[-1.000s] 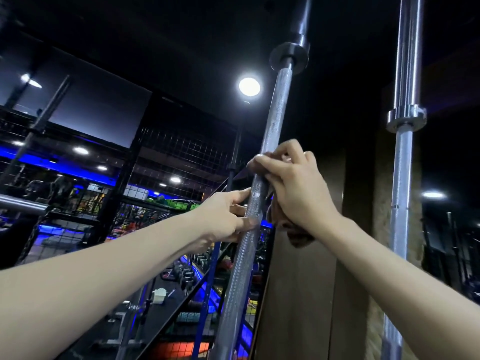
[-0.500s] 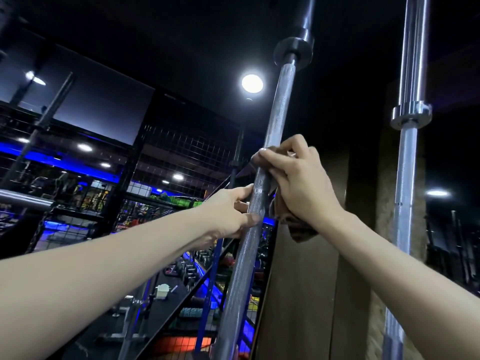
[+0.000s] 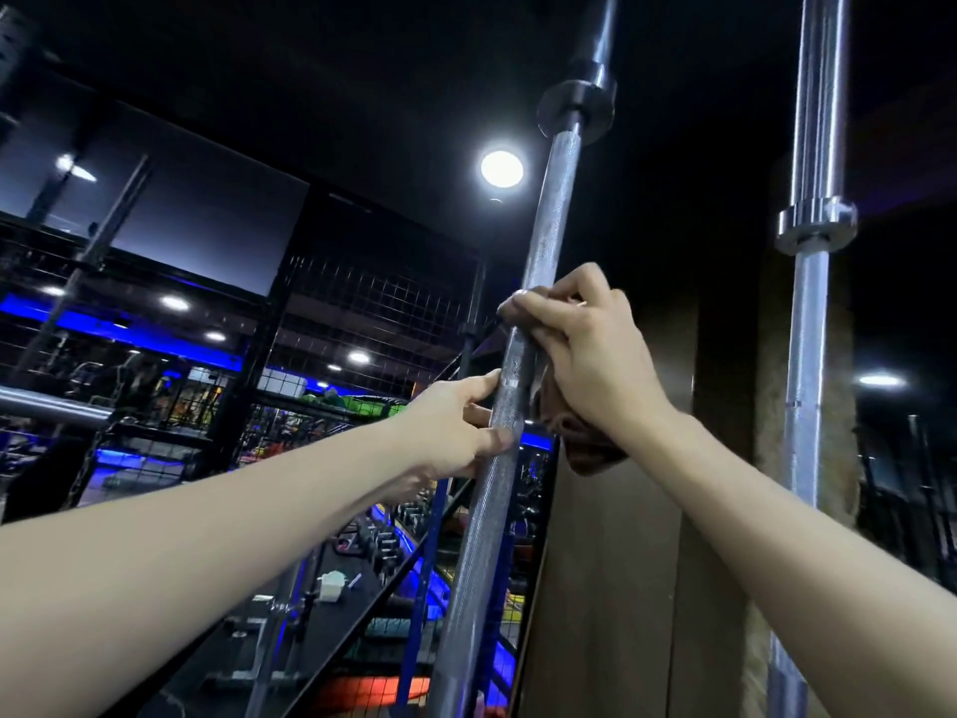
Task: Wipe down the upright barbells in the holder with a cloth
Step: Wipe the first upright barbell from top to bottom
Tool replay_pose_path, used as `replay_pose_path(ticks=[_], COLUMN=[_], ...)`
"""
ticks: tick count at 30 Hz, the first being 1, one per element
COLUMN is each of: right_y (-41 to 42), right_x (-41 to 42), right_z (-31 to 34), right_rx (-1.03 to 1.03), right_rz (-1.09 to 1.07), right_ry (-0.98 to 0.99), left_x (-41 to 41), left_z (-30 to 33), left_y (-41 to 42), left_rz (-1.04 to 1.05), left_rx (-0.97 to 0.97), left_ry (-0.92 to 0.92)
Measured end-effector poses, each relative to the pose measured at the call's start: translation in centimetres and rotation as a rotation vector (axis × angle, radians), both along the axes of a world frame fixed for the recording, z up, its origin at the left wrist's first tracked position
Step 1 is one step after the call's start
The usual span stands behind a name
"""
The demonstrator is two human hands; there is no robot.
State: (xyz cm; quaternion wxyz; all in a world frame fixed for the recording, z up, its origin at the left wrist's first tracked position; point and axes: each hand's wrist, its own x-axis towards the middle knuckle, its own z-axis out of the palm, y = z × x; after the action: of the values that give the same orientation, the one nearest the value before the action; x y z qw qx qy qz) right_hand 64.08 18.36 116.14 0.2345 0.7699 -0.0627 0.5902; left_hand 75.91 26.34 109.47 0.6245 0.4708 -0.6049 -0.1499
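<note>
A knurled steel barbell stands upright and leaning in the middle of the view, its collar high above my hands. My right hand wraps a brown cloth around the shaft, fingers curled over it from the right. Just below, my left hand grips the same shaft from the left, thumb and fingers around it. A second upright barbell stands to the right, untouched. The holder at the bars' feet is out of view.
A brown wall panel rises right behind the bars. To the left, a black wire-mesh railing overlooks a lower gym floor with blue lighting. A horizontal steel bar juts in at the far left. A ceiling lamp glares above.
My right hand with the cloth has slid a little up the shaft. The left hand keeps its grip in the same place. The view has tilted slightly.
</note>
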Motion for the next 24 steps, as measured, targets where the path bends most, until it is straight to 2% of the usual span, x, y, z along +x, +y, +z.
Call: replay_pose_path(ticks=[5,9,11,13,16,19,22,24], right_y=[-0.1,0.6,1.1,1.5,1.9,2.6,3.1,3.4], right_x=[-1.0,-2.9,-4.6,-6.2,-7.4,-7.4,-7.2,-7.2], right_z=[-1.1,-0.8,-1.3,-1.7,-1.4,-0.8,-0.4,-0.2], right_rx=[0.099,0.278,0.449,0.688,0.892,1.022,1.046,1.044], right_rz=[0.000,0.141,0.334,0.676,1.027,1.248,1.391,1.427], right_ry=[0.134,0.237,0.231,0.173,0.171,0.119,0.068,0.050], left_x=[-0.5,-1.2,-1.4,-1.9,-3.0,-4.3,-5.6,-6.2], left_z=[0.2,0.3,0.1,0.1,1.1,2.4,3.3,3.8], left_y=[0.9,1.4,1.7,2.4,3.1,3.7,3.9,3.8], left_rz=[0.016,0.066,0.161,0.310,0.432,0.312,-0.066,-0.231], left_rx=[0.016,0.044,0.034,-0.022,-0.223,-0.321,-0.196,-0.139], left_ry=[-0.022,-0.064,-0.123,-0.218,-0.253,-0.181,0.009,0.141])
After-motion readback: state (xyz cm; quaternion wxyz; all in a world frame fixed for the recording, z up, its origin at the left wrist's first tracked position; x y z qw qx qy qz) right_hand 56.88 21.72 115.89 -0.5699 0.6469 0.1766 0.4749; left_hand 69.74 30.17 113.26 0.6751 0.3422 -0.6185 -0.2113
